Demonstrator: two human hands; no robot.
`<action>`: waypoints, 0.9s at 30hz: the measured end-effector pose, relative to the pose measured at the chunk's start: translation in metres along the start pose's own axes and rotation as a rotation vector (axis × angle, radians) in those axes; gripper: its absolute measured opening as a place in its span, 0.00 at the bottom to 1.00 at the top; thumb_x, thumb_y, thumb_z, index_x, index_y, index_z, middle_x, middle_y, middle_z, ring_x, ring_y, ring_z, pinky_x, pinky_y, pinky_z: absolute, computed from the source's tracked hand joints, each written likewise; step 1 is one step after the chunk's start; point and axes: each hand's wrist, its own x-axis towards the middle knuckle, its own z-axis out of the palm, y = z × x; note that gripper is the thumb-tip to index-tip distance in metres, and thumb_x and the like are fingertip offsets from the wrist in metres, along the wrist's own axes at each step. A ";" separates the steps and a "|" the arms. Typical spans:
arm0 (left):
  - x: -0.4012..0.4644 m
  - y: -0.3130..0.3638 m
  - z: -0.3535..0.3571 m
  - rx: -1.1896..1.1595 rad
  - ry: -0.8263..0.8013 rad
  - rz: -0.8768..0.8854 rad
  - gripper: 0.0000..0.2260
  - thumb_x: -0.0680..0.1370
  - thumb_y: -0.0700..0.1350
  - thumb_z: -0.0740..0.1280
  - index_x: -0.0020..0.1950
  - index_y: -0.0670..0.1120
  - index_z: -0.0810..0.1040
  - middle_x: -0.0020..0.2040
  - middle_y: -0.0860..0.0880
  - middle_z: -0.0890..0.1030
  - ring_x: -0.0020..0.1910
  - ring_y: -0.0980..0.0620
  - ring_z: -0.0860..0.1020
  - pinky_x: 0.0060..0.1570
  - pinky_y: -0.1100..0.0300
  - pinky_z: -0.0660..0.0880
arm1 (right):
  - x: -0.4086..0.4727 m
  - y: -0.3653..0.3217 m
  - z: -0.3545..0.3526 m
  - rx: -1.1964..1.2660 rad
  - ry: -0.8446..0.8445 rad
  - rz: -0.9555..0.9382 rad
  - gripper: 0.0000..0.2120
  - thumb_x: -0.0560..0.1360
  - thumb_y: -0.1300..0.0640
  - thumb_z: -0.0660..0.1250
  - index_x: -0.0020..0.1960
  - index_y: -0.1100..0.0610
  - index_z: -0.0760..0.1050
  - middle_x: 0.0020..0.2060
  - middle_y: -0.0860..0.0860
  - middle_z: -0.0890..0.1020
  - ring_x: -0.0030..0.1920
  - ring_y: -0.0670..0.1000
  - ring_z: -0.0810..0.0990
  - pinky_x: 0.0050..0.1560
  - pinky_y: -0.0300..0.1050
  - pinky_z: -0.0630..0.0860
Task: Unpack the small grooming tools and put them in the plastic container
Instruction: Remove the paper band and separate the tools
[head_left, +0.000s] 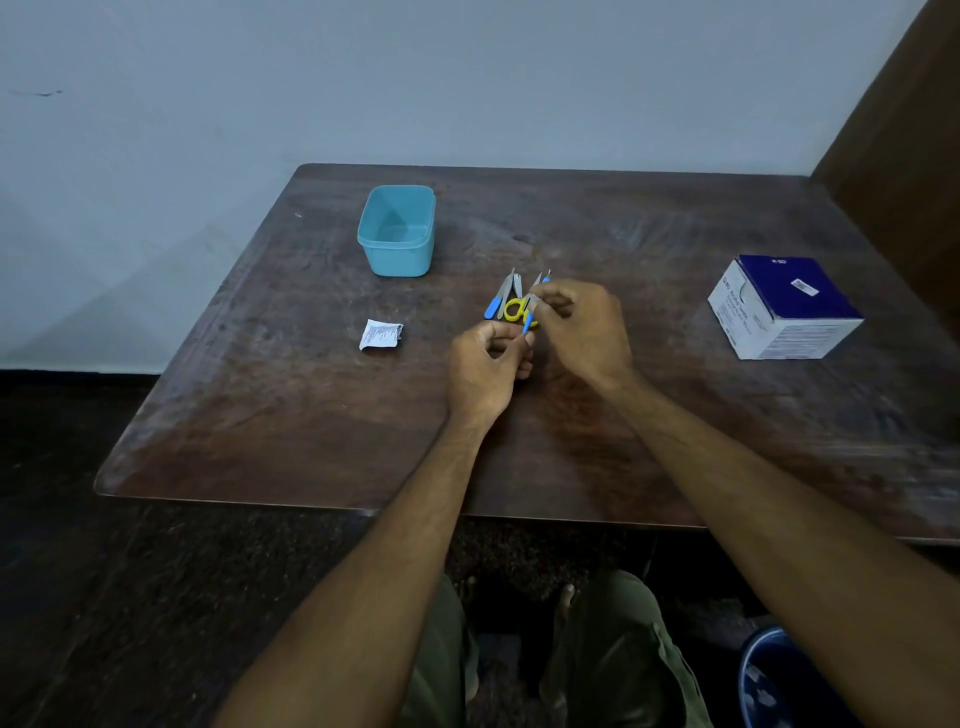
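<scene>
Blue-handled grooming tools (511, 301) are pinched by left hand (485, 364) and right hand (584, 327); next, carry them to the empty plastic container (397, 231).

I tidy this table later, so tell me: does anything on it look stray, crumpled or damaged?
Only the small white printed paper, lying crumpled and alone on the table, left of both hands. The blue container stands upright and empty; the white and blue box looks intact.

Blue-handled tools (511, 300) clustered near empty container (397, 229).
</scene>
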 end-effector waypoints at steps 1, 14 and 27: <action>-0.001 0.001 0.000 0.003 -0.009 0.002 0.01 0.75 0.39 0.71 0.45 0.43 0.80 0.35 0.48 0.82 0.29 0.54 0.80 0.32 0.62 0.78 | 0.000 0.000 0.000 0.039 0.006 0.017 0.06 0.73 0.57 0.68 0.48 0.53 0.83 0.40 0.46 0.85 0.42 0.42 0.82 0.48 0.45 0.79; 0.033 0.030 -0.011 -0.189 0.009 -0.287 0.13 0.81 0.49 0.61 0.45 0.43 0.80 0.38 0.47 0.80 0.33 0.55 0.77 0.32 0.66 0.76 | -0.001 -0.005 -0.002 0.388 -0.106 0.160 0.05 0.74 0.64 0.68 0.48 0.57 0.81 0.35 0.47 0.83 0.32 0.42 0.80 0.31 0.40 0.78; 0.052 0.044 -0.014 -0.015 -0.253 -0.318 0.10 0.76 0.49 0.70 0.36 0.48 0.77 0.30 0.54 0.79 0.29 0.60 0.74 0.33 0.64 0.65 | -0.011 -0.001 -0.010 0.437 -0.227 0.103 0.06 0.74 0.64 0.69 0.46 0.56 0.81 0.38 0.53 0.83 0.35 0.46 0.81 0.34 0.40 0.79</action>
